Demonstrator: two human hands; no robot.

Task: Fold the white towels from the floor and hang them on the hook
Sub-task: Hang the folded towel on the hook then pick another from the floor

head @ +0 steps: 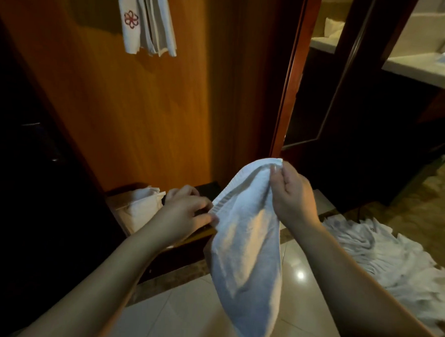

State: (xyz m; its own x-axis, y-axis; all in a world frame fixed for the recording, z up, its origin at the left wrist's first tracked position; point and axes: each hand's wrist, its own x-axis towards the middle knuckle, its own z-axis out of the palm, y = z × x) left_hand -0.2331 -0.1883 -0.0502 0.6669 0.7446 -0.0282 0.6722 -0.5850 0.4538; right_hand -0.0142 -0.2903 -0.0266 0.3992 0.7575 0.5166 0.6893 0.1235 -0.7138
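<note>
white towel [246, 248] hanging limp, ribbed hem, pinched by both hands

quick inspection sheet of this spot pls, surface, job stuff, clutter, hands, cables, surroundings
surface: glossy tiled floor, light glare on it
job's things: white towel held up in the air; towel pile on floor at right; folded towels hanging on wooden panel, hook itself not visible
clutter: crumpled white cloth low at left
grippers: left hand pinches towel edge; right hand pinches top corner
cables: nothing seen
surroundings: doorway to bathroom counter
</note>
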